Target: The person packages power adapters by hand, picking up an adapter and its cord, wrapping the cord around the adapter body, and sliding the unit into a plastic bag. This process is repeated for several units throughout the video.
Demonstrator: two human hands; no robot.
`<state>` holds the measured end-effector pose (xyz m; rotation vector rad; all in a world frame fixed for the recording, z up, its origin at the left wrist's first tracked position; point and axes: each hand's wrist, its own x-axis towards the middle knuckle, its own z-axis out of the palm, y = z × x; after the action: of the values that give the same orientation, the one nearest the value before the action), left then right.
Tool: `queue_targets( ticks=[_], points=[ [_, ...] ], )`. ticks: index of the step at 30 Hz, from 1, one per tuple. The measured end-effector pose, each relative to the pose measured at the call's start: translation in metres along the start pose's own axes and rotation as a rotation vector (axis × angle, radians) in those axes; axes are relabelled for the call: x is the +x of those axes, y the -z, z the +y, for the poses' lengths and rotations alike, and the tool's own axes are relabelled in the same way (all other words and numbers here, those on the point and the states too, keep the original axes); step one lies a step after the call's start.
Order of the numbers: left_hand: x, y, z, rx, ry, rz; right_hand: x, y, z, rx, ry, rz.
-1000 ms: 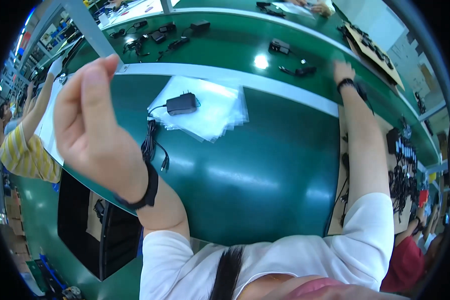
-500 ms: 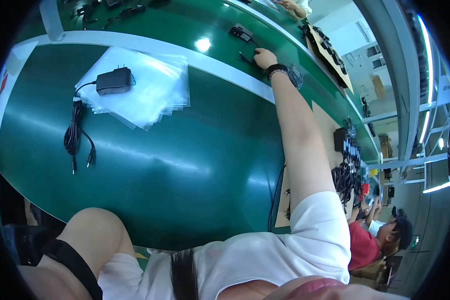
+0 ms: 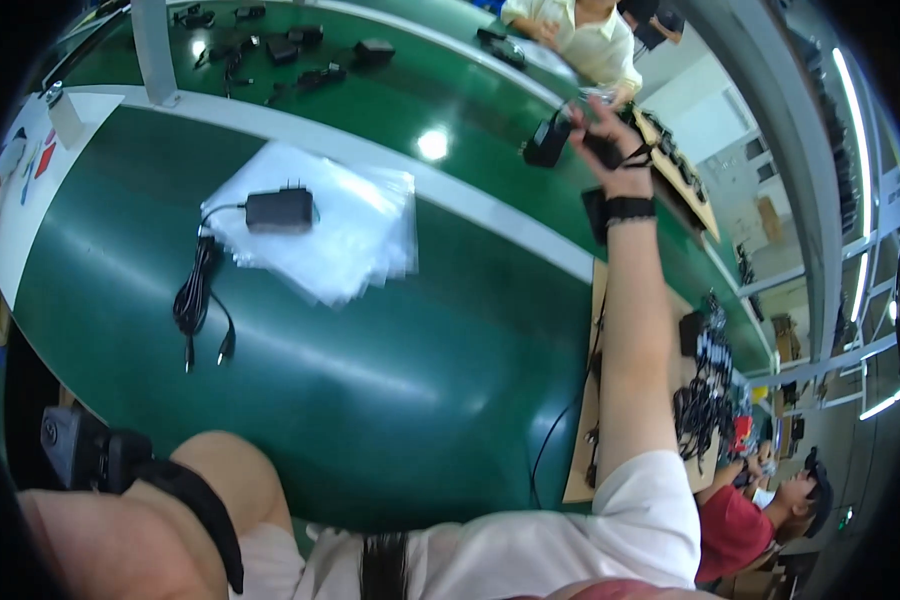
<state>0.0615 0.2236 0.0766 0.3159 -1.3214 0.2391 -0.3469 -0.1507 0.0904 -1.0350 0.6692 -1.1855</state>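
Note:
My right hand [image 3: 612,150] reaches far over the green bench with its fingers spread, a dark band at the wrist. A black power adapter [image 3: 548,142] sits right beside its fingertips. Something dark lies against the palm, too blurred to name. At the lower left, my left hand [image 3: 100,550] is bent back close to the camera, its fingers out of sight. Near me, another black adapter [image 3: 280,211] with prongs rests on a fanned stack of clear plastic bags [image 3: 365,245]. Its bundled cord [image 3: 196,295] hangs off the bags onto the bench.
Several adapters [image 3: 375,49] lie scattered on the far green surface beyond a white rail [image 3: 510,215]. At right, corded adapters [image 3: 705,400] crowd a cardboard sheet [image 3: 580,470]. A person in pale yellow [image 3: 595,45] works opposite; another in red [image 3: 745,530] sits to the right.
My right hand has gone from closed to spread fingers beside the far adapter. The view has shifted, bringing more of the far surface and the person opposite into sight.

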Motion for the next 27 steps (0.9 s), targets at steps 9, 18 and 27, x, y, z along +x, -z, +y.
queue_targets(
  ticks=[9,18,27],
  points=[
    [0.032,-0.152,-0.052,0.028,0.567,-0.212,-0.087,-0.084,-0.021,0.050,0.318,-0.403],
    [-0.037,-0.199,-0.108,-1.309,1.655,-0.107,-0.138,-0.107,0.008,0.127,0.287,-0.821],
    [0.024,-0.200,-0.109,-0.585,1.187,-0.071,-0.154,-0.090,-0.026,-0.555,0.233,-0.496]
  ],
)
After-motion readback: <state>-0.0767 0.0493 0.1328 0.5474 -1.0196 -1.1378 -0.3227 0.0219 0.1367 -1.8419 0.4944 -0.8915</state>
